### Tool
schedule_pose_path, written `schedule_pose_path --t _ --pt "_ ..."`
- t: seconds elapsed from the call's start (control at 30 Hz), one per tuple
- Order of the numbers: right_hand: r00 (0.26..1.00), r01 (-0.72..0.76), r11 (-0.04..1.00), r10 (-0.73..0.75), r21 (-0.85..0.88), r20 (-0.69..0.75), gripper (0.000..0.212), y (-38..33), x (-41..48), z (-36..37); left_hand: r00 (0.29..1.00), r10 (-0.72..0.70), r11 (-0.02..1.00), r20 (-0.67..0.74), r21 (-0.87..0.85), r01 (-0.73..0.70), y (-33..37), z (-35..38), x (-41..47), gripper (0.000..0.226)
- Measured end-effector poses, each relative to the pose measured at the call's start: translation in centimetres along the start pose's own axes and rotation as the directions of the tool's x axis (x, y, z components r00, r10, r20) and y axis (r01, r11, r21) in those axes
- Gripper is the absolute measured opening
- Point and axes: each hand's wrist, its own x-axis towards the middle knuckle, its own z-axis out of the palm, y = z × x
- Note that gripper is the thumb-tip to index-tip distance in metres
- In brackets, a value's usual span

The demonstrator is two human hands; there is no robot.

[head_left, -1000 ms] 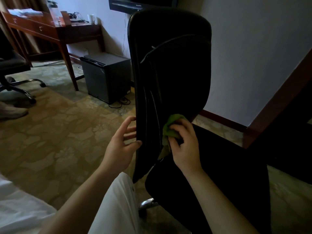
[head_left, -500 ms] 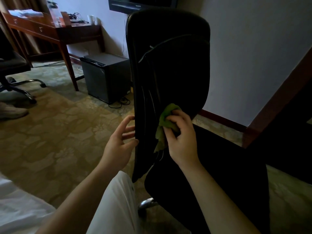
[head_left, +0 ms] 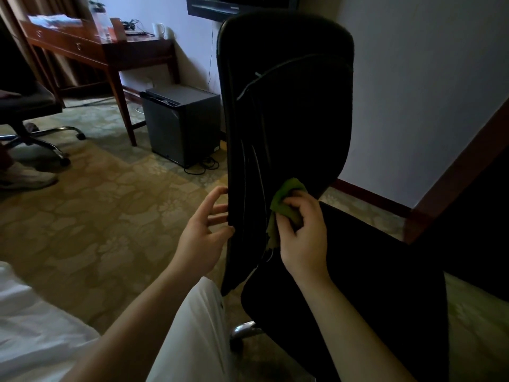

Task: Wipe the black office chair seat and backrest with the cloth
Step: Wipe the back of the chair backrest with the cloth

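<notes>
The black office chair stands right in front of me, its tall backrest (head_left: 297, 111) upright and its seat (head_left: 371, 271) stretching to the lower right. My right hand (head_left: 304, 235) grips a bunched green cloth (head_left: 286, 205) and presses it against the lower part of the backrest. My left hand (head_left: 202, 238) holds the backrest's left edge, thumb on the near face and fingers reaching round behind it. Part of the cloth hangs down below my fingers.
A wooden desk (head_left: 91, 48) with a mug stands at the back left, a small black fridge (head_left: 181, 122) beside it. Another chair's wheeled base (head_left: 41, 139) and someone's shoe (head_left: 24, 175) are at far left. A dark wooden frame (head_left: 454, 175) rises at right. White bedding (head_left: 27, 326) lies lower left.
My right hand slid the cloth leftward and a little up over the lower backrest, then back toward the right. The left hand kept its hold on the edge.
</notes>
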Motion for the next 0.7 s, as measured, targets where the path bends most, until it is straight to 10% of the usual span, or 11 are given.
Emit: schedule_pose_path --t 0.4,0.7 --pt "0.988 0.149 0.989 -0.150 -0.017 -0.022 0.023 0.0 1.4 0.3 1.000 -0.001 1.000 -0.028 -0.016 0.000 0.1 -0.1 0.7 0.046" --pt "0.963 -0.259 0.947 0.268 0.188 -0.023 0.023 1.9 -0.4 -0.5 0.999 -0.003 1.000 0.034 -0.025 0.004 0.6 -0.4 0.7 0.046"
